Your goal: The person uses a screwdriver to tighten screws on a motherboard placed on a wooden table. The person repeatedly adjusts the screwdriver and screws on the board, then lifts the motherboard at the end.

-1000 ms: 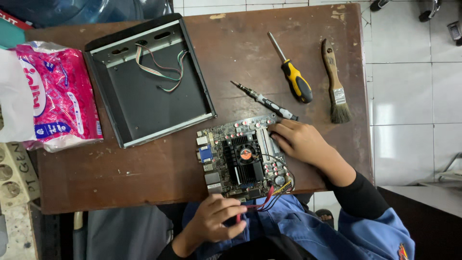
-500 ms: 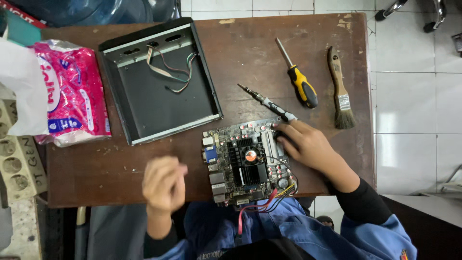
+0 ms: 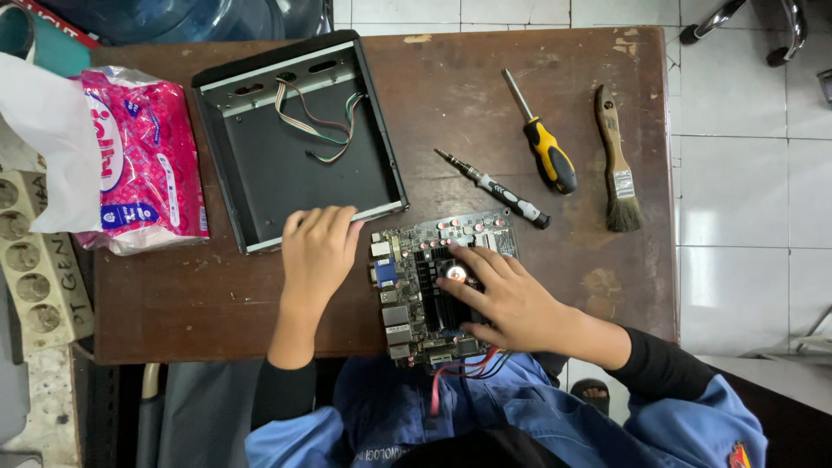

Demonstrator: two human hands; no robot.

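A small green circuit board point(image 3: 414, 269) lies at the near edge of the brown table, red and black wires hanging off its front. My right hand point(image 3: 507, 299) rests flat on top of the board, fingers spread over its fan. My left hand point(image 3: 316, 251) lies palm down on the near edge of an empty black metal case point(image 3: 299, 143), just left of the board, holding nothing. Loose coloured wires lie inside the case.
A slim black screwdriver point(image 3: 494, 189), a yellow-handled screwdriver point(image 3: 542, 143) and a paintbrush point(image 3: 615, 165) lie right of the case. A pink plastic packet point(image 3: 139, 160) sits at the table's left end. The table point(image 3: 173, 303) drops off at my lap.
My left hand has come up from my lap onto the table and reached the near edge of the case. My right hand has slid further onto the board.
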